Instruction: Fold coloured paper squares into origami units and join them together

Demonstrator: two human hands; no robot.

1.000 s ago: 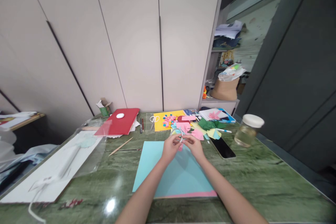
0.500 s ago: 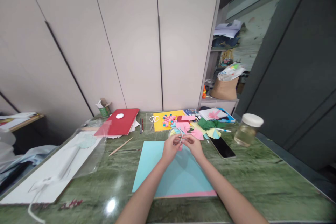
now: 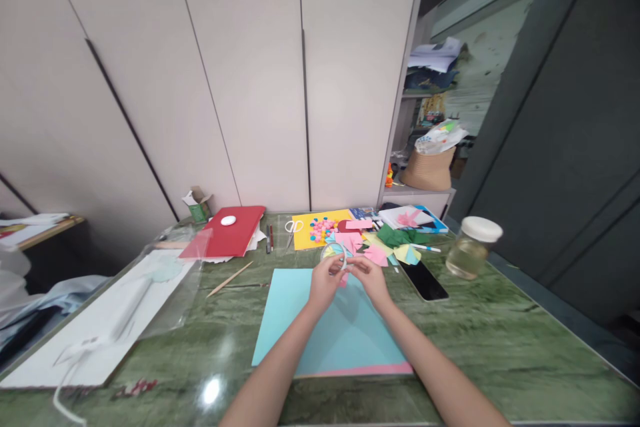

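Note:
My left hand (image 3: pixel 325 278) is closed around a pale roll of tape (image 3: pixel 327 246), whose ring stands up above the fingers. Close beside it, my right hand (image 3: pixel 369 277) has its fingertips pinched together at the edge of the roll; what they grip is too small to make out. A small bit of pink paper (image 3: pixel 343 281) shows just below the fingertips. Both hands are over a light blue sheet (image 3: pixel 330 340) with a pink edge along its near side.
Beyond the hands lie colourful paper pieces (image 3: pixel 376 255), pompoms (image 3: pixel 324 230) on a yellow sheet (image 3: pixel 300 240) and scissors (image 3: pixel 293 227). A phone (image 3: pixel 426 281) and a lidded jar (image 3: pixel 470 253) stand right; a wooden stick (image 3: pixel 230 279), red folder (image 3: pixel 227 237) and glue gun (image 3: pixel 117 320) left.
My right fingertips have shifted very slightly at the tape roll, and the roll has turned a little in my left hand. Everything else on the table is unchanged.

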